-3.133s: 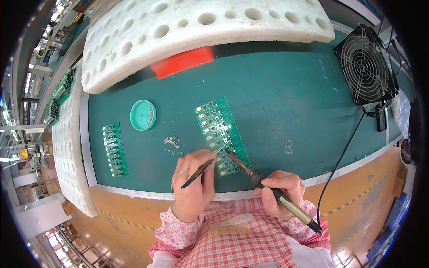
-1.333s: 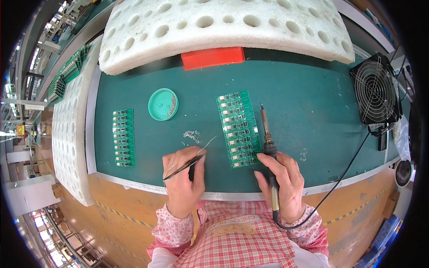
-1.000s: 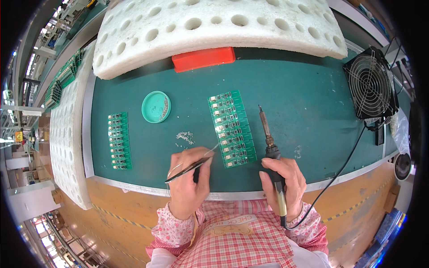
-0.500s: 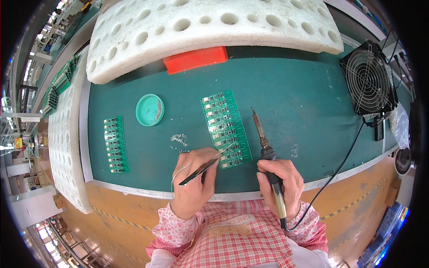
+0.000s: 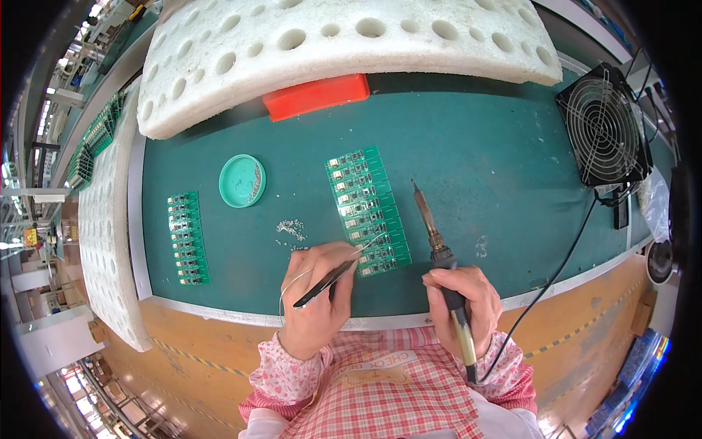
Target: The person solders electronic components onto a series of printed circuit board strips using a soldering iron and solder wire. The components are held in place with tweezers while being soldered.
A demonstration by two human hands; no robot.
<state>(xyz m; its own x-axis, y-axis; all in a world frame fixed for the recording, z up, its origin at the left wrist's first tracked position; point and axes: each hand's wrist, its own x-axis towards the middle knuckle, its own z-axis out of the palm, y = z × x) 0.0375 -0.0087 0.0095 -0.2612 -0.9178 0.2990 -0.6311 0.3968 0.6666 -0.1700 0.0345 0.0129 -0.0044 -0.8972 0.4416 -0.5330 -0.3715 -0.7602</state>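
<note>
My left hand (image 5: 316,293) is closed around a pair of dark tweezers (image 5: 322,286) and a thin strand of solder wire (image 5: 294,281). The wire's end reaches over the lower part of a green circuit board panel (image 5: 365,212) that lies on the mat. My right hand (image 5: 468,304) grips a soldering iron (image 5: 443,256) by its dark handle. Its tip points up and away, to the right of the panel and apart from it. Left of my left hand lies a scatter of tiny pale components (image 5: 292,229).
A second board panel (image 5: 189,238) lies at the left, near a round turquoise dish (image 5: 243,181) holding small parts. White foam with holes (image 5: 344,44) spans the back, above a red bin (image 5: 316,97). A black fan (image 5: 603,128) stands at right; the iron's cord (image 5: 548,285) runs there.
My right hand and the soldering iron have shifted slightly right and down. My left hand stays nearly still, with the tweezers and wire in it.
</note>
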